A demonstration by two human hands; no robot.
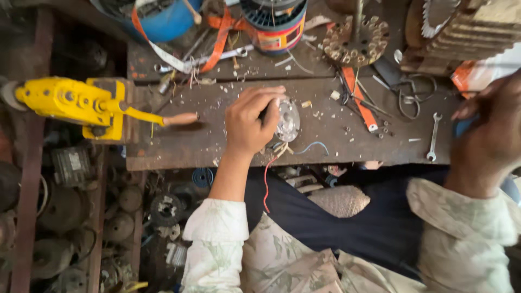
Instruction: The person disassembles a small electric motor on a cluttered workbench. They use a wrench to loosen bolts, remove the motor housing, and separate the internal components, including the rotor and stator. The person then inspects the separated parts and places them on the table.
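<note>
The left hand (pixel 251 120) sits mid-frame, fingers curled in a closed grip, forearm bare below a rolled sleeve. The right hand (pixel 488 130) (blurred) is raised at the right edge.

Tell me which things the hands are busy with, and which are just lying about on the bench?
In hand:
- left hand closed on a round metal motor part
- its red and blue wires
- right hand, blurred; its grip unclear

Lying about:
- spanner
- yellow tool
- orange strap
- wire spool
- blue tub
</note>
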